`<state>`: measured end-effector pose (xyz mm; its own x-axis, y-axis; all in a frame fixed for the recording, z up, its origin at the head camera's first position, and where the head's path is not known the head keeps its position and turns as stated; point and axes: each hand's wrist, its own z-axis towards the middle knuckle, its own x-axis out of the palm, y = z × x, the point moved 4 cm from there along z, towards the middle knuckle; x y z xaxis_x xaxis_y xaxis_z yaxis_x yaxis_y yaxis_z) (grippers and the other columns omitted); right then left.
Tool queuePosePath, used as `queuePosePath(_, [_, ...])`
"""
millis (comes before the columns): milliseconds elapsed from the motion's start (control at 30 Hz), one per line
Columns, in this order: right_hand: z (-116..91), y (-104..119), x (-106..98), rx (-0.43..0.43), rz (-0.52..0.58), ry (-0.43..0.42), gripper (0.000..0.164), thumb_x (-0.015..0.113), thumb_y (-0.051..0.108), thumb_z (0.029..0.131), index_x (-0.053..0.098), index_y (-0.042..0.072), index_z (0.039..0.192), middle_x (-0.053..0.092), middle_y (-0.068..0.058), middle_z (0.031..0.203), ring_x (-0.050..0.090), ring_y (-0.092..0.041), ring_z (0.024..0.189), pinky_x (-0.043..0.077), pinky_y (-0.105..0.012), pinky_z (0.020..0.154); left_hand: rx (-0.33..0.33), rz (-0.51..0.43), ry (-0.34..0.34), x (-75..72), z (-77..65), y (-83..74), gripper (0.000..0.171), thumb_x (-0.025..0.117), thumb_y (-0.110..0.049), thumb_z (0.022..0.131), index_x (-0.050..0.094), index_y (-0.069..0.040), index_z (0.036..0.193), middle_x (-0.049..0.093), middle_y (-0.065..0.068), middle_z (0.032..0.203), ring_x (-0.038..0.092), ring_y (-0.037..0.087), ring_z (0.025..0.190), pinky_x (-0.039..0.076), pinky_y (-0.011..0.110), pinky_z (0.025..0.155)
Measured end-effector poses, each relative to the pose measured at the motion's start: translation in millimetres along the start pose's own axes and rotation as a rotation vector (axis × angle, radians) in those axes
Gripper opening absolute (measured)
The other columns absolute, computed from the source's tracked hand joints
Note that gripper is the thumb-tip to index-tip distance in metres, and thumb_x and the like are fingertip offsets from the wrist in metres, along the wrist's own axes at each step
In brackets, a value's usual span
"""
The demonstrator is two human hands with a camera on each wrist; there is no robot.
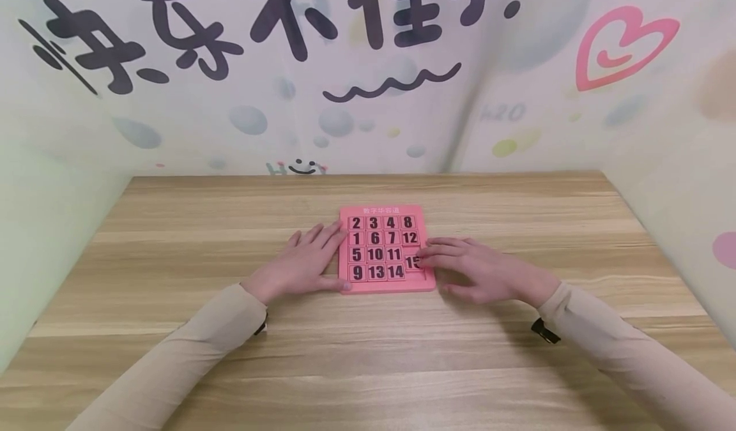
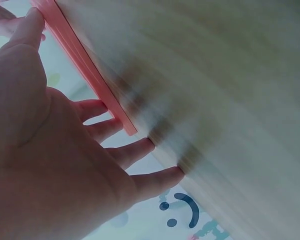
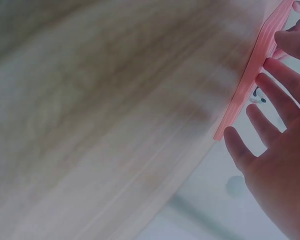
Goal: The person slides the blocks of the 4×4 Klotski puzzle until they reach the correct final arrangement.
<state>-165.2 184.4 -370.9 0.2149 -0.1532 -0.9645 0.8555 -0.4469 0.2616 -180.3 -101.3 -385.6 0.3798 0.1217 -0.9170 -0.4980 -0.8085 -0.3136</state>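
Observation:
A pink sliding number puzzle (image 1: 384,287) lies flat on the wooden table, its numbered tiles in rows. Tile 15 (image 1: 412,263) sits in the right column, partway between the third and bottom rows, with a gap below it. Fingertips of my right hand (image 1: 485,271) touch this tile from the right, partly covering it, while the thumb stays beside the frame's edge. My left hand (image 1: 301,258) rests at the puzzle's left side, fingers spread and fairly straight, thumb at the lower left corner. In the left wrist view, the puzzle's pink edge (image 2: 85,62) runs along the thumb and fingertips.
The wooden table (image 1: 368,367) extends around the puzzle on every side. Behind it stands a white wall (image 1: 201,112) with black lettering, coloured dots and a pink heart (image 1: 581,54). Side walls flank the table. A small black strap piece (image 1: 545,331) shows under the right sleeve.

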Motion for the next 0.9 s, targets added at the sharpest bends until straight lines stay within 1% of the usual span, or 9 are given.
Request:
queuePosePath(233, [-0.1, 1.6, -0.8, -0.01, 0.015, 0.006, 0.046, 0.065, 0.022, 0.09, 0.056, 0.008, 0.133, 0.052, -0.006, 0.14, 0.038, -0.032, 0.134, 0.029, -0.053, 0.11, -0.002, 0.005, 0.004, -1.5, 0.5, -0.7, 0.103, 0.057, -0.067, 0.084, 0.014, -0.005, 0.155, 0.004, 0.013, 0.161, 0.007, 0.042, 0.143, 0.007, 0.065, 0.11])
queuePosePath(600, [-1.7, 5.1, 0.4, 0.0, 0.033, 0.031, 0.047, 0.065, 0.024, 0.09, 0.055, 0.009, 0.134, 0.05, -0.006, 0.142, 0.037, -0.032, 0.135, 0.029, -0.059, 0.107, 0.0, 0.01, -0.009, -3.1, -0.7, -1.6, 0.104, 0.059, -0.067, 0.083, 0.017, -0.004, 0.154, 0.007, 0.014, 0.16, 0.01, 0.043, 0.143, 0.009, 0.066, 0.109])
queuePosePath(900, [-1.0, 5.8, -1.3, -0.027, 0.04, 0.0, 0.047, 0.065, 0.021, 0.089, 0.056, 0.006, 0.133, 0.052, -0.006, 0.139, 0.037, -0.034, 0.134, 0.028, -0.056, 0.109, -0.003, 0.02, 0.003, -1.8, -1.0, -1.2, 0.103, 0.056, -0.067, 0.084, 0.015, -0.006, 0.155, 0.005, 0.013, 0.161, 0.008, 0.042, 0.143, 0.008, 0.065, 0.11])
